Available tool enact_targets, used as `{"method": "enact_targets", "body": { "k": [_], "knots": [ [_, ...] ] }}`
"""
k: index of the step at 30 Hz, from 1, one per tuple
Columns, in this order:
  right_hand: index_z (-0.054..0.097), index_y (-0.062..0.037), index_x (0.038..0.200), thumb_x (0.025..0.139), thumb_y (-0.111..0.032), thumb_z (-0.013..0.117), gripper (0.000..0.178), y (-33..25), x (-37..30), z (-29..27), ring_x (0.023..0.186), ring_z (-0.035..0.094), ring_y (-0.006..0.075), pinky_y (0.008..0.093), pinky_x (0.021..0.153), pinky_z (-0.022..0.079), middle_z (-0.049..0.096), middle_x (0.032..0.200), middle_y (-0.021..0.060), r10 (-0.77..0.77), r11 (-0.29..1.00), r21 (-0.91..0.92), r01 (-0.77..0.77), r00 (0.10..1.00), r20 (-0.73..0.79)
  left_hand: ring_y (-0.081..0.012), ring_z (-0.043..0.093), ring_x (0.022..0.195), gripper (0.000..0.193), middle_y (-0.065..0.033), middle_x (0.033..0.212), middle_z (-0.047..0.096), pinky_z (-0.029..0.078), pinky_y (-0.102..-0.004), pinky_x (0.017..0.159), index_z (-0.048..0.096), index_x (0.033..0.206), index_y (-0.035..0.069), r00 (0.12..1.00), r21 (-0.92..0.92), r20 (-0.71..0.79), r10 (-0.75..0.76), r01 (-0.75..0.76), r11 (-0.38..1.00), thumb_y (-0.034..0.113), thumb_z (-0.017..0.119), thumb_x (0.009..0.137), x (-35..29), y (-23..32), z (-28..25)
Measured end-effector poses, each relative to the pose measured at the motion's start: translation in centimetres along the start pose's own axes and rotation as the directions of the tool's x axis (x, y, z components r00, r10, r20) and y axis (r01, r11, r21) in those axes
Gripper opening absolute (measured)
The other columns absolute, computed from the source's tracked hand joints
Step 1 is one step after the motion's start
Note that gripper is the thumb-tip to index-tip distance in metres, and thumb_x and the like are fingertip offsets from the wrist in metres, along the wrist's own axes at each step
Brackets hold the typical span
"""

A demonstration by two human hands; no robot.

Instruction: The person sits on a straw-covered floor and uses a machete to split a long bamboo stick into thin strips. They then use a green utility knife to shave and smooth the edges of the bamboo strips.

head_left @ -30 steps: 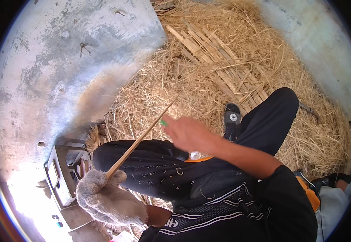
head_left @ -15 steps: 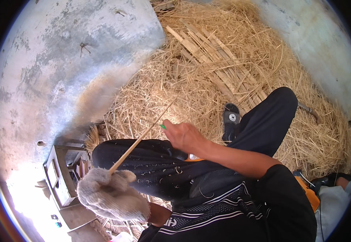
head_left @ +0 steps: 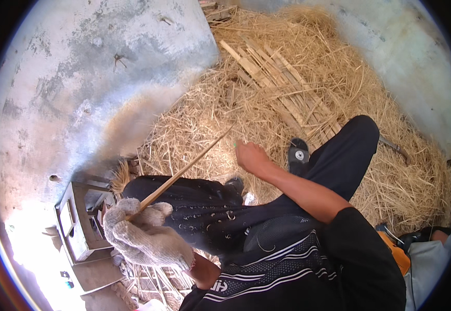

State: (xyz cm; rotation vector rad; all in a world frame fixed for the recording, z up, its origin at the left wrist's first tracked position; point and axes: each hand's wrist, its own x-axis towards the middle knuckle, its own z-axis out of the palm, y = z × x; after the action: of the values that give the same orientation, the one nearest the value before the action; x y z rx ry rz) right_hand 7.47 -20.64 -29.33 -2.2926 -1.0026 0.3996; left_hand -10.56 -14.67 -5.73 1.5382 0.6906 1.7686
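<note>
At the far left, a small grey box-like frame (head_left: 77,225) is seen standing on the pale concrete floor (head_left: 70,78). Just beside it, the left hand (head_left: 145,236) (covered by a knitted, off-white work glove) is clenched around the lower end of a thin bamboo stick (head_left: 184,171), which slants up and to the right over a black trouser leg. Further right, the bare right hand (head_left: 251,155) is held above the straw (head_left: 210,114), fingers curled inward; whether something small and green is gripped at its fingertips cannot be told. Flat bamboo strips (head_left: 282,88) are laid on the straw beyond, and a black shoe (head_left: 299,155) is visible near the right wrist.
</note>
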Motion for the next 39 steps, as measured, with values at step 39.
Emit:
{"method": "enact_targets", "body": {
  "k": [39],
  "knots": [
    [0.053,0.0055,0.105,0.099,-0.018,0.045,0.026,0.5,1.8,2.6,0.078,0.066,0.0461,0.0529,0.069,0.053,0.064,0.078,0.0303,0.022,0.999,0.027,-0.023,0.999,0.031,-0.0197,0.066,0.059,0.031,-0.0205,0.091,0.068,0.054,-0.0221,0.047,0.065,0.104,-0.009,0.976,0.15,-0.216,0.015,0.018,0.989,0.02,0.056,0.099,0.9,0.0,0.1]
  ]
}}
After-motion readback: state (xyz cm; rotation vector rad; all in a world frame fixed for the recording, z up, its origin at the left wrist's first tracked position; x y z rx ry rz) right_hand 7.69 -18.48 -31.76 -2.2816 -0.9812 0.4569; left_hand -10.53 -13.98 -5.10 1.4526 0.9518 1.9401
